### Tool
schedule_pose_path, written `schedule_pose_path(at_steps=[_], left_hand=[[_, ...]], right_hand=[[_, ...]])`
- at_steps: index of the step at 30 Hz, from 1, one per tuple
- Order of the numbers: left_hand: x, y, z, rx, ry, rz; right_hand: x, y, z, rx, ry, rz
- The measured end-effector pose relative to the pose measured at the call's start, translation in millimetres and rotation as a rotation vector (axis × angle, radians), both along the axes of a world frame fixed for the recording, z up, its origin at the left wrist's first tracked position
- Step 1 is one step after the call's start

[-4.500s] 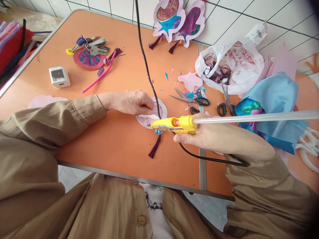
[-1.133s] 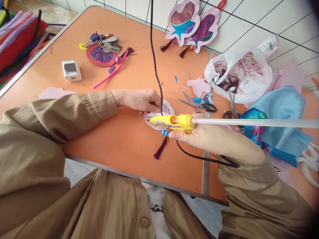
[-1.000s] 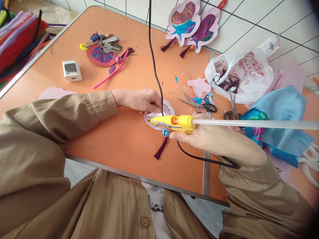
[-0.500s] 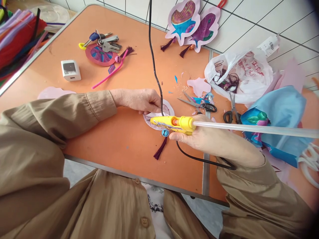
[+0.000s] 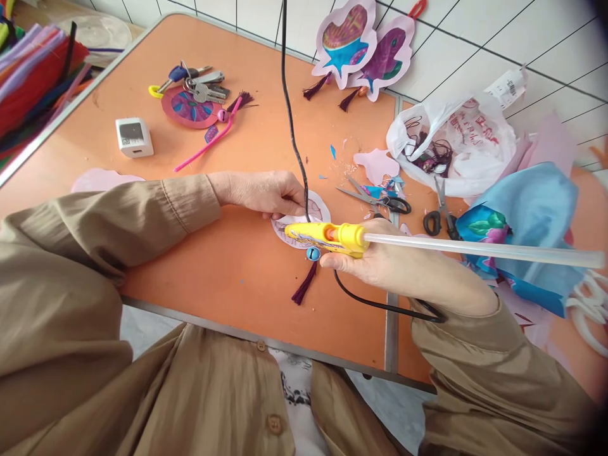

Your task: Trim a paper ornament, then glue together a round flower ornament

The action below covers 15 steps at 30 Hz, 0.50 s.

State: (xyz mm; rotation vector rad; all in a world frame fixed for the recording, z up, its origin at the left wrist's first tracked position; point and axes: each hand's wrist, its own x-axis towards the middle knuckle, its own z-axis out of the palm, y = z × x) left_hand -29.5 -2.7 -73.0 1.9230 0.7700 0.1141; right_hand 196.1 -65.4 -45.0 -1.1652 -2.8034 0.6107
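Observation:
My right hand (image 5: 370,253) is wrapped round a yellow hot glue gun (image 5: 327,235), its nozzle pointing left. A long clear glue stick (image 5: 475,246) sticks out of the gun's back end. Under the gun lies a pale pink felt piece (image 5: 319,206), partly hidden by the gun and a black cord. My left hand (image 5: 280,193) pinches the felt's left edge between closed fingers. Beside the felt's near edge are a blue bell (image 5: 313,254) and a dark purple tassel (image 5: 304,284).
Two pairs of scissors (image 5: 380,197) (image 5: 443,218) lie to the right among scraps, near a white plastic bag (image 5: 456,145) and blue cloth (image 5: 527,221). Keys (image 5: 205,88) and a white charger (image 5: 135,137) sit at the left. The black cord (image 5: 291,114) crosses the table (image 5: 228,253).
The whole view has shifted slightly. Both hands keep the same hold, and the glue gun stays over the felt piece with little visible movement.

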Motion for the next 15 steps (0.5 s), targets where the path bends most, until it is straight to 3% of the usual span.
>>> schedule_pose_path(at_steps=[15], left_hand=[[-0.4, -0.8, -0.3, 0.004, 0.006, -0.002]], right_hand=[[-6.6, 0.5, 9.4, -0.033, 0.026, 0.001]])
